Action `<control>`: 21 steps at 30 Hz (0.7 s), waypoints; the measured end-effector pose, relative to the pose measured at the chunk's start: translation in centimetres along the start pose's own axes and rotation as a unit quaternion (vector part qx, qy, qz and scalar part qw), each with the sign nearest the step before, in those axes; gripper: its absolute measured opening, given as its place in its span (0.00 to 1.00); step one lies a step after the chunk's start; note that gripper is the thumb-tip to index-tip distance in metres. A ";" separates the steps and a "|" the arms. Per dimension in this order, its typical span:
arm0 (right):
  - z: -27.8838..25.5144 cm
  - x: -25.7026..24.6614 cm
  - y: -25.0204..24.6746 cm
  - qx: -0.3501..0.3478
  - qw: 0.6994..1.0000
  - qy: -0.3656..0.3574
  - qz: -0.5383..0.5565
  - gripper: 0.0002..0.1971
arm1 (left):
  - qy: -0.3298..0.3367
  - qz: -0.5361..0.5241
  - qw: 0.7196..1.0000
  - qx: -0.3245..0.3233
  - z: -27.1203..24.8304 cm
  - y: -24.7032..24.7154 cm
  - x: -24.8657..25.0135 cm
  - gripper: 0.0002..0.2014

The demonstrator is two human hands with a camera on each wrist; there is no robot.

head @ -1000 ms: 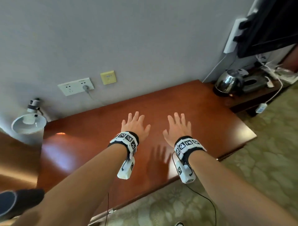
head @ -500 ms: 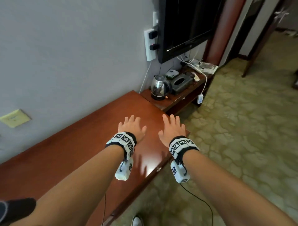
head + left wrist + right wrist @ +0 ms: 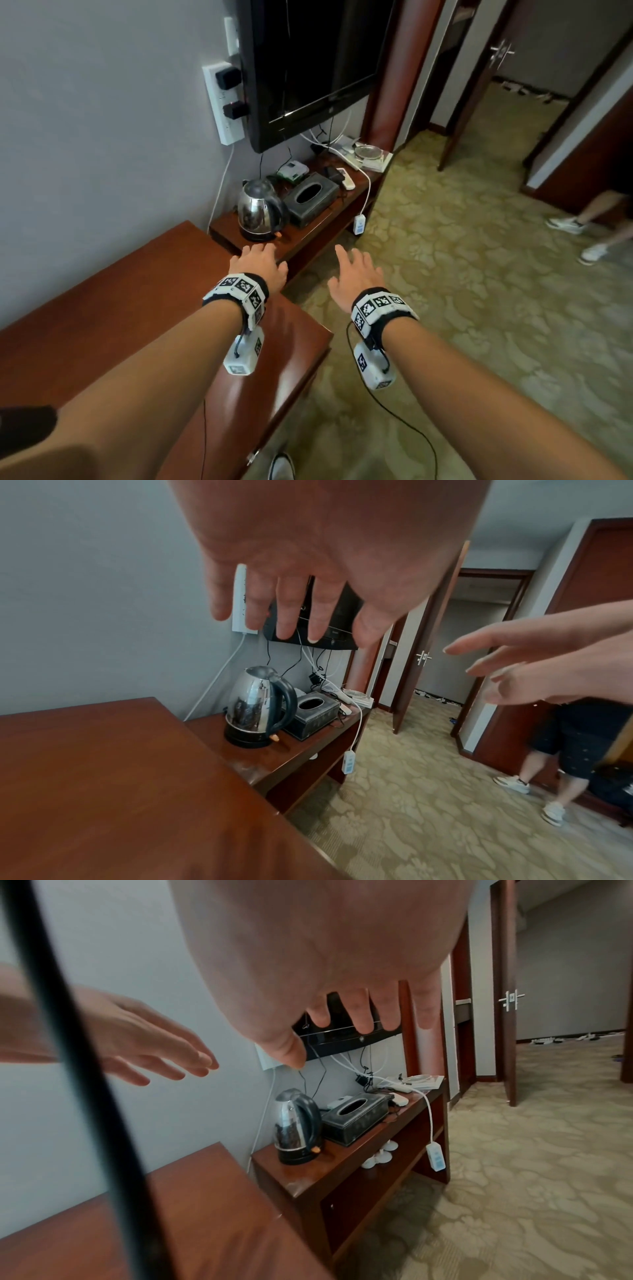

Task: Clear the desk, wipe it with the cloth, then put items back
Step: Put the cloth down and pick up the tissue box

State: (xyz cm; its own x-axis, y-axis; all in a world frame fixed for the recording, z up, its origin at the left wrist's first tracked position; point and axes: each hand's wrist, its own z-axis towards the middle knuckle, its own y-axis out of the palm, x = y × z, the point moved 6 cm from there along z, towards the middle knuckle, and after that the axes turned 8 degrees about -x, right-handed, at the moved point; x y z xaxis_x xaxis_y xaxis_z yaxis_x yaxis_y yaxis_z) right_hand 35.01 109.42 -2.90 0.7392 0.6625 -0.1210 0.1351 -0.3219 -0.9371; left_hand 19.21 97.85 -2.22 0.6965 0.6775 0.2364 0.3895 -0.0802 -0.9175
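The bare red-brown desk fills the lower left. My left hand hovers open, palm down, over the desk's right end, holding nothing. Open as well, my right hand hangs past the desk's edge over the carpet. Beyond them a steel kettle and a dark tissue box stand on a lower side table. No cloth is in view.
A wall-mounted TV hangs above the side table, with a power strip and cables beside it. A white adapter dangles off the table. Another person's legs stand on the carpet at right. Doorways lie beyond.
My view has swung right along the desk, from the wall sockets and lamp to the side table and TV. Both open hands moved right; the right one has left the desk.
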 end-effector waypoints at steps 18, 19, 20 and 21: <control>22.3 11.8 -8.1 -0.040 0.995 -0.094 -0.004 0.34 | -0.114 0.010 0.993 -0.020 18.6 -1.4 10.6 0.24; 23.5 12.6 -8.5 -0.046 0.994 -0.103 -0.003 0.34 | -0.121 0.014 0.992 -0.026 19.5 -1.5 11.6 0.24; 24.7 13.3 -8.9 -0.050 0.993 -0.110 -0.003 0.34 | -0.126 0.017 0.991 -0.029 20.3 -1.6 12.5 0.24; 25.8 13.9 -9.3 -0.050 0.992 -0.119 -0.007 0.34 | -0.130 0.020 0.991 -0.027 21.3 -1.8 13.4 0.24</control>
State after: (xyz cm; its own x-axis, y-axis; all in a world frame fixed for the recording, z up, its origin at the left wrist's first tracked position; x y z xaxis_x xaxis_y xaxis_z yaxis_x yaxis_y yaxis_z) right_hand 26.97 139.04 -4.26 0.5623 0.8039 -0.1935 0.2170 -0.3693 -0.9036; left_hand 14.99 122.60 -4.18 0.5360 0.8379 0.1037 0.4021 -0.1453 -0.9040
